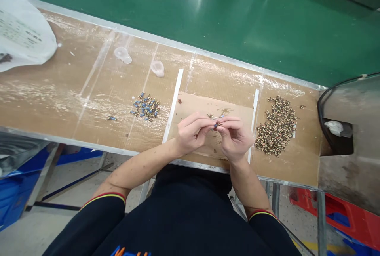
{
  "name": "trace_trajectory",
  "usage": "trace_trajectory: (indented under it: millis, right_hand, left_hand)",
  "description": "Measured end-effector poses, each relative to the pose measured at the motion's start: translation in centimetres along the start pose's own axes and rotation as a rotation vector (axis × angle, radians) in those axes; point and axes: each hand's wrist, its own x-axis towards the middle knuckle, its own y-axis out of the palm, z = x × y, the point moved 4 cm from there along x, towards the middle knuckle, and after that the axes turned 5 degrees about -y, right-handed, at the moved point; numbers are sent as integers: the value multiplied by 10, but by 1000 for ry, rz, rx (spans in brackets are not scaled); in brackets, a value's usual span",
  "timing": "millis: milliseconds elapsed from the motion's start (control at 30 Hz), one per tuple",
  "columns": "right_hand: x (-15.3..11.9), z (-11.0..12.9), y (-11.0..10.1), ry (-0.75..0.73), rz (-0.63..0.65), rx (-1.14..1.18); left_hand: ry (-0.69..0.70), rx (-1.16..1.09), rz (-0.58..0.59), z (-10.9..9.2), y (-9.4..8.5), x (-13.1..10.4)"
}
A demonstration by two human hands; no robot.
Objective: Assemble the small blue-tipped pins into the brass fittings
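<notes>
My left hand [194,131] and my right hand [236,137] meet fingertip to fingertip above a cardboard sheet [190,105] taped to the bench. Both are closed in a pinch on one small part [216,126], which shows a bit of blue and red; its shape is mostly hidden by the fingers. Just beyond the fingertips lie a small brass-coloured piece [210,115] and a yellowish patch or bits [226,111]. A small reddish piece [179,101] rests near the sheet's upper left corner.
Left of the sheet is a pile of blue-and-brass parts [147,107], with a few apart [111,118]. A larger brass-coloured pile [276,127] lies right. Two clear plastic cups [122,54] [157,68], a white bag [25,30] and a dark cable [320,107] are farther out.
</notes>
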Motion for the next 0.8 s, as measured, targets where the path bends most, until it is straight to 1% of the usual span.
trace_trajectory:
  millis: [100,167,333,433,500,633,700,800]
  right_hand:
    - [0,-2,1,41,2,44]
    - [1,-3,1,43,0,57]
    - [3,-7,-4,21,25,-12]
    - [2,-13,-11,11,14,8]
    - [2,-15,-14,-32,7,0]
    - [7,-8,-11,-150,43,-138]
    - [10,-4,-9,-154,45,-179]
    - [11,-3,-8,-101,24,-169]
  left_hand:
    - [-27,-2,14,-1,-1,1]
    - [-91,-22,30,0,-1,2]
    - [-367,-224,62,10,0,4]
    - [-499,-322,48,16,-1,3]
    - [-547,-365,29,19,-1,3]
    - [-596,-441,42,22,1,3]
    - [-614,-463,65,23,3,2]
    - [-652,-490,120,22,5,2]
